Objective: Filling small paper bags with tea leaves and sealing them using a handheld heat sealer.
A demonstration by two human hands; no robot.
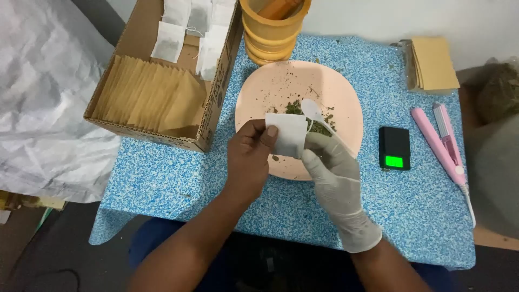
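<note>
Two hands close together near the middle of the frame. Bare left hand (248, 157) pinching with thumb on top. Gloved right hand (334, 172) curled, fingers bent. Both arms reaching up from the bottom edge.

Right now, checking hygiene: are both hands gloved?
No: only the right hand wears a pale glove; the left hand, pinching the white tea bag, is bare.

- Sachet (286, 134): thin, matt white paper.
- Right hand (335, 178): smooth pale rubbery glove.
- Plate (346, 103): smooth pink plastic.
- Box (216, 97), left of the plate: rough brown cardboard.
- Worktop (178, 178): speckled blue, matt.
</note>
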